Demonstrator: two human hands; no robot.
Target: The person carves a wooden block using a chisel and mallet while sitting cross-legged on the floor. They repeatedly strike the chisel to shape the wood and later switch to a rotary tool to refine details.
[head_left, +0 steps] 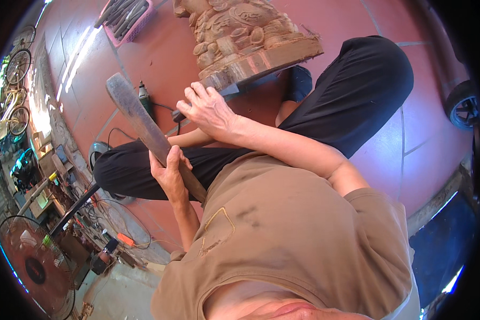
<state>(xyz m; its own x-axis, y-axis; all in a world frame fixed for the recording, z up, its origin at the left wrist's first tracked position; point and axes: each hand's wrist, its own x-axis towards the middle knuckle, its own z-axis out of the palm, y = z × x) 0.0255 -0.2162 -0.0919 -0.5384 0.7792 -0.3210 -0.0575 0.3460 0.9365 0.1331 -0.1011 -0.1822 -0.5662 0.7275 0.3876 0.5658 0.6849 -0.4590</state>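
My left hand (169, 169) is wrapped round a long flat wooden club (144, 120), which slants from beside my shirt up to the far left. My right hand (210, 111) grips a chisel (231, 90), its dark handle end sticking out on the left and its blade pointing right. The blade lies close along the lower edge of a carved wooden statue (240, 37); whether it touches the wood I cannot tell. The statue stands tilted on the floor beyond my crossed legs, its top cut off by the view. My right fingers hide much of the chisel's handle.
A green and black power tool (145, 97) with a cord lies left of my right hand. Farther off, a pink basket (135, 31) holds several chisels. A standing fan (34, 269), bicycles (19, 68) and clutter line the left. A wheel (462, 106) is at the far right.
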